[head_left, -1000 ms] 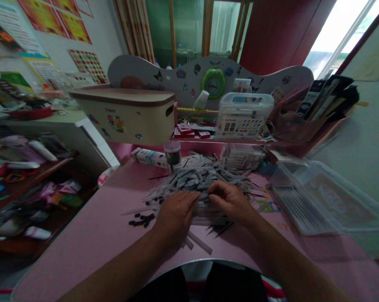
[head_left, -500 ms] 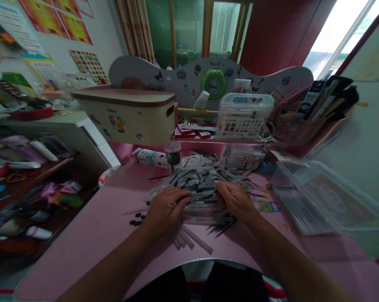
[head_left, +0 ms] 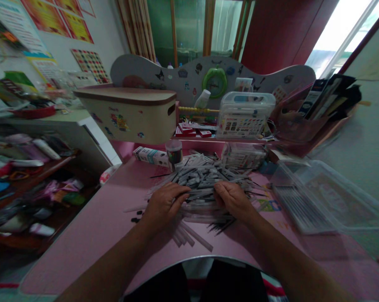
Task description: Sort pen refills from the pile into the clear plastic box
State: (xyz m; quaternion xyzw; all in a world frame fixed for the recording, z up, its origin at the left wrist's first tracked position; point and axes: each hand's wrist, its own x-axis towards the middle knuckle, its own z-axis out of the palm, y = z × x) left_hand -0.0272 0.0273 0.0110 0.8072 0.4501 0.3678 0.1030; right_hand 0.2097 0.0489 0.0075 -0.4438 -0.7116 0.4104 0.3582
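A heap of pen parts [head_left: 202, 176], with clear barrels, grey caps and thin dark-tipped refills, covers the middle of the pink desk [head_left: 92, 235]. My left hand [head_left: 166, 203] is at the heap's near left side, its thumb and fingers drawn together. Across from it, my right hand [head_left: 232, 198] is closed with curled fingers at the near right side. Whatever either hand pinches is hidden among the parts. Several loose frosted barrels [head_left: 195, 237] lie below the heap, beside dark refill tips [head_left: 221, 225]. Small black caps [head_left: 136, 219] lie left of my left wrist.
An open clear plastic box [head_left: 302, 209] holding a row of pens stands at right. Behind the heap are a small tub [head_left: 174, 155], a printed carton [head_left: 150, 156] and a clear case [head_left: 244, 156]. A cream bin [head_left: 129, 119] and a handled case [head_left: 246, 117] occupy the shelf.
The view has shifted slightly. Both hands stay at the near side of the heap in almost the same pose; the left fingers have moved a little.
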